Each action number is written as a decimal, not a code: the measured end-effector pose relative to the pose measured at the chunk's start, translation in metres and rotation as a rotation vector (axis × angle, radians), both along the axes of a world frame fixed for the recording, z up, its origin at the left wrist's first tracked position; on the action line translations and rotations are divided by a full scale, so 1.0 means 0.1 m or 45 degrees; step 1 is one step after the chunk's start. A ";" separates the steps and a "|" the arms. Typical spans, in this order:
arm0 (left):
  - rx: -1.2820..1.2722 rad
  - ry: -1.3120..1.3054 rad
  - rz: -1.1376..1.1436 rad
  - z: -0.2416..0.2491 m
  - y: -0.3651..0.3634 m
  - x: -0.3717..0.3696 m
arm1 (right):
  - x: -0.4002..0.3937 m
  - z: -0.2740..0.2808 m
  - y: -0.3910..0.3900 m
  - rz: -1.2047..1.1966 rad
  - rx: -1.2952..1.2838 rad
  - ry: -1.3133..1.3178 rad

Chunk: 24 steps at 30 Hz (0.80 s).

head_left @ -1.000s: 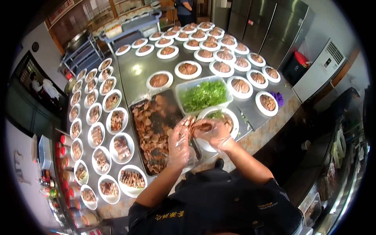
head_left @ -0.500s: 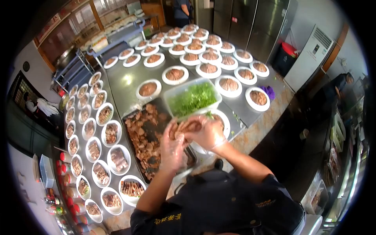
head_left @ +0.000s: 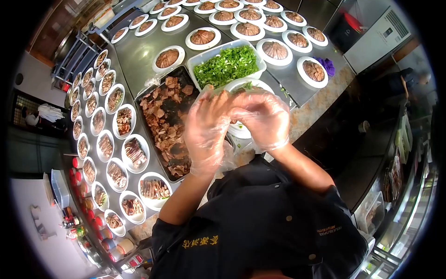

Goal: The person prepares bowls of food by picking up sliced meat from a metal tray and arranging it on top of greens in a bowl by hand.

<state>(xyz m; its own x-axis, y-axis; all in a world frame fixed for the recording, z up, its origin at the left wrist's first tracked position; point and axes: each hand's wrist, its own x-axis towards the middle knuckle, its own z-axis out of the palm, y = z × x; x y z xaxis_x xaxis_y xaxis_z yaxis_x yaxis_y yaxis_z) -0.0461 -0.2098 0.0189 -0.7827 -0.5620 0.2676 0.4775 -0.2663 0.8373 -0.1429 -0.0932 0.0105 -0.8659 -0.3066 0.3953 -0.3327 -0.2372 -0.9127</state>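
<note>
My left hand [head_left: 204, 125] and my right hand [head_left: 267, 118] wear clear plastic gloves and are cupped together in front of my chest. Their fingers curl inward around sliced meat, mostly hidden by the gloves. Below and behind them, a white plate [head_left: 241, 131] shows only in part, with some green on it. Just beyond stands a clear plastic tub [head_left: 192, 60] of chopped greens [head_left: 225, 67]. To the left of my left hand, a dark tray [head_left: 184, 104] holds loose slices of cooked meat [head_left: 160, 128].
White plates with domed meat portions [head_left: 275, 49] fill the far side of the steel table. Rows of white oval bowls with sliced meat [head_left: 135, 153] line the left. A purple cloth [head_left: 325, 66] lies at the right edge. Another person [head_left: 409, 83] bends at the far right.
Both hands have come up closer to the camera and cupped more tightly, so the meat seen between them before is now mostly covered. My view has tilted further down.
</note>
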 end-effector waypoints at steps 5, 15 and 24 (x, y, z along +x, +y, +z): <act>-0.052 0.055 -0.017 -0.03 0.07 -0.03 | -0.03 0.07 0.11 -0.144 0.178 0.479; 0.301 -0.067 -0.245 -0.02 0.11 -0.05 | -0.14 0.17 0.32 0.144 0.060 0.438; 0.464 -0.211 -0.167 0.05 0.21 -0.12 | -0.08 0.22 0.39 0.295 -0.022 -0.303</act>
